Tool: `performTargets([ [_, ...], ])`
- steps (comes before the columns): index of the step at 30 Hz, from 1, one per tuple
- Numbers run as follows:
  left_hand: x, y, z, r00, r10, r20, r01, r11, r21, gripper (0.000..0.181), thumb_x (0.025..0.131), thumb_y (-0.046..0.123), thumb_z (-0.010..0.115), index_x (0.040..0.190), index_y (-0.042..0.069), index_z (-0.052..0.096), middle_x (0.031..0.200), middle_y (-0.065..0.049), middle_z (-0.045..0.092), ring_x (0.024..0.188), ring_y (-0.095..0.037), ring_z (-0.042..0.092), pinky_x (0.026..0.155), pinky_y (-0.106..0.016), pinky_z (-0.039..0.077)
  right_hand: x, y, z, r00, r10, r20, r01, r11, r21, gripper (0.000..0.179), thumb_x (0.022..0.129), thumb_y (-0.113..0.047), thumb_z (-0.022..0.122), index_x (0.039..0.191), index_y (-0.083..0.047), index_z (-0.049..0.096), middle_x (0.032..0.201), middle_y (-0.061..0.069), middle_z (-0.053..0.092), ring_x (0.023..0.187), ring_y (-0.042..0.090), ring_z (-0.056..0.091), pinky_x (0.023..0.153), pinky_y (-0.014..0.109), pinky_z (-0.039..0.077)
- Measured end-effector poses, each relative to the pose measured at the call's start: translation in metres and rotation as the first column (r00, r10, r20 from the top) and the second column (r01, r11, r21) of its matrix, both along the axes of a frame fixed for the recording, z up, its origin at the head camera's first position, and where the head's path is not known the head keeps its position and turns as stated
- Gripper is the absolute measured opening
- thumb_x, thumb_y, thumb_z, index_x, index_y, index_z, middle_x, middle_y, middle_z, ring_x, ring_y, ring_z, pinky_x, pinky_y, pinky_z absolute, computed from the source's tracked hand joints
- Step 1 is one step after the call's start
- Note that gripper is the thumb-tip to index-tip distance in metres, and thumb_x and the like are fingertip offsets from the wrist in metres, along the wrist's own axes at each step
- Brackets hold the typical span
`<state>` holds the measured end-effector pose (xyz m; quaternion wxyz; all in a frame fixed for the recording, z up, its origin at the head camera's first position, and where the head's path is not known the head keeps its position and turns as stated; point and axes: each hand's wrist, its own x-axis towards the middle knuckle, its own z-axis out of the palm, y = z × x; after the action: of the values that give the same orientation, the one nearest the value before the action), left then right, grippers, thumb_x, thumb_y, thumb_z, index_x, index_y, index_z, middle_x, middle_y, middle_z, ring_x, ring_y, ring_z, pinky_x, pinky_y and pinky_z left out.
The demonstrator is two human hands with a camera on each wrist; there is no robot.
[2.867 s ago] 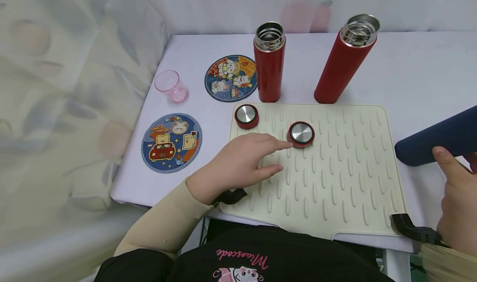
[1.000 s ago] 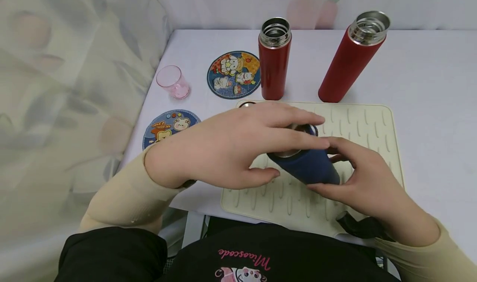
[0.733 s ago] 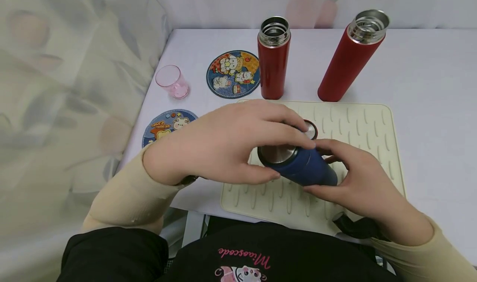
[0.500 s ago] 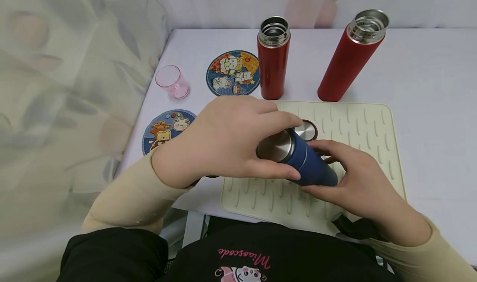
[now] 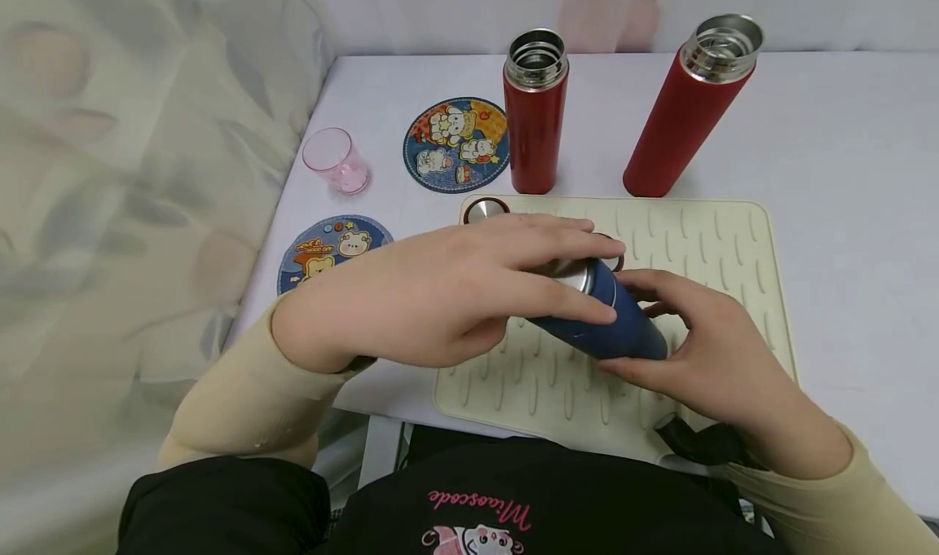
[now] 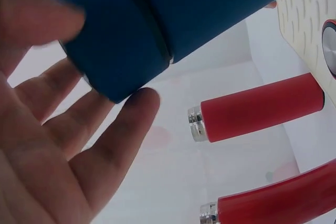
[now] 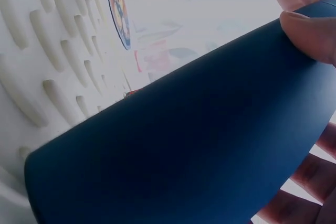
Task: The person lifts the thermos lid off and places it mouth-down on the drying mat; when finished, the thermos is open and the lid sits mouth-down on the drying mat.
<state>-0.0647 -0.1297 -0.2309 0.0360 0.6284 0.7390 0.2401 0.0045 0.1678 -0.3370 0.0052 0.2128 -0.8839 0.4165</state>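
Observation:
In the head view, a dark blue thermos bottle (image 5: 627,327) tilts over the cream ribbed mat (image 5: 715,253), its silver-topped lid (image 5: 575,276) facing up and left. My right hand (image 5: 715,351) grips the lower part of the bottle, thumb on the near side, fingers on the far side. My left hand (image 5: 455,294) lies across the lid with rather straight fingers, partly hiding it. The left wrist view shows the thumb overlapping the blue lid (image 6: 115,40) and the index fingertip right at its edge. A dark seam runs between lid and body.
Two lidless red bottles (image 5: 535,123) (image 5: 689,119) stand behind the mat. One round red-rimmed lid (image 5: 487,209) sits at the mat's back left; another (image 6: 329,45) is mostly hidden by my left hand. Two cartoon coasters (image 5: 455,143) (image 5: 333,245) and a pink glass (image 5: 337,160) are at left.
My right hand has brought the blue bottle from the far right over the mat. My left hand came from a red lid, gripped the blue lid, turned, and has since straightened its fingers across it.

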Motion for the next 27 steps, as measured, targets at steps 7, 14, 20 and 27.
performTargets([
  [7, -0.0064, 0.0002, 0.0001, 0.998, 0.013, 0.059, -0.018, 0.996, 0.082, 0.061, 0.088, -0.005, 0.062, 0.145, 0.015, 0.072, 0.158, -0.014, 0.061, 0.143, -0.023, 0.057, 0.121, -0.039, 0.046, -0.0001, -0.0008, 0.0001, 1.0, 0.015, -0.008, -0.016, 1.0, -0.018, 0.091, 0.065, -0.021, 0.109, 0.147, -0.015, 0.069, 0.136, 0.005, 0.077, 0.104, 0.021, 0.077, 0.091, 0.01, 0.055],
  [14, 0.0006, 0.0039, 0.0008, 0.967, 0.248, -0.063, -0.241, 0.966, 0.094, 0.066, 0.091, 0.05, 0.09, 0.141, 0.012, 0.073, 0.12, -0.004, 0.074, 0.103, -0.014, 0.067, 0.087, -0.031, 0.058, 0.0001, -0.0029, -0.0012, 0.998, 0.033, -0.047, -0.036, 0.998, -0.056, 0.092, 0.061, -0.017, 0.11, 0.144, -0.014, 0.071, 0.133, 0.004, 0.078, 0.106, 0.012, 0.074, 0.094, 0.007, 0.052],
  [20, 0.0012, 0.0046, 0.0015, 0.963, 0.247, -0.104, -0.237, 0.966, 0.1, 0.083, 0.087, 0.06, 0.09, 0.149, 0.011, 0.067, 0.134, -0.009, 0.071, 0.12, -0.021, 0.067, 0.104, -0.036, 0.056, -0.0004, -0.003, -0.0012, 0.998, 0.028, -0.063, -0.032, 0.998, -0.051, 0.092, 0.06, -0.016, 0.11, 0.144, -0.012, 0.071, 0.132, 0.004, 0.078, 0.103, 0.017, 0.076, 0.094, 0.007, 0.052],
  [27, 0.0001, 0.0018, -0.0016, 1.0, -0.014, 0.011, 0.013, 0.996, 0.09, 0.074, 0.084, -0.014, 0.048, 0.149, 0.013, 0.069, 0.169, -0.021, 0.05, 0.166, -0.039, 0.034, 0.136, -0.045, 0.027, -0.0008, -0.0024, -0.0017, 0.999, 0.018, -0.051, -0.021, 0.997, -0.068, 0.091, 0.062, -0.015, 0.109, 0.145, -0.013, 0.071, 0.134, 0.005, 0.078, 0.108, 0.007, 0.073, 0.094, 0.007, 0.052],
])
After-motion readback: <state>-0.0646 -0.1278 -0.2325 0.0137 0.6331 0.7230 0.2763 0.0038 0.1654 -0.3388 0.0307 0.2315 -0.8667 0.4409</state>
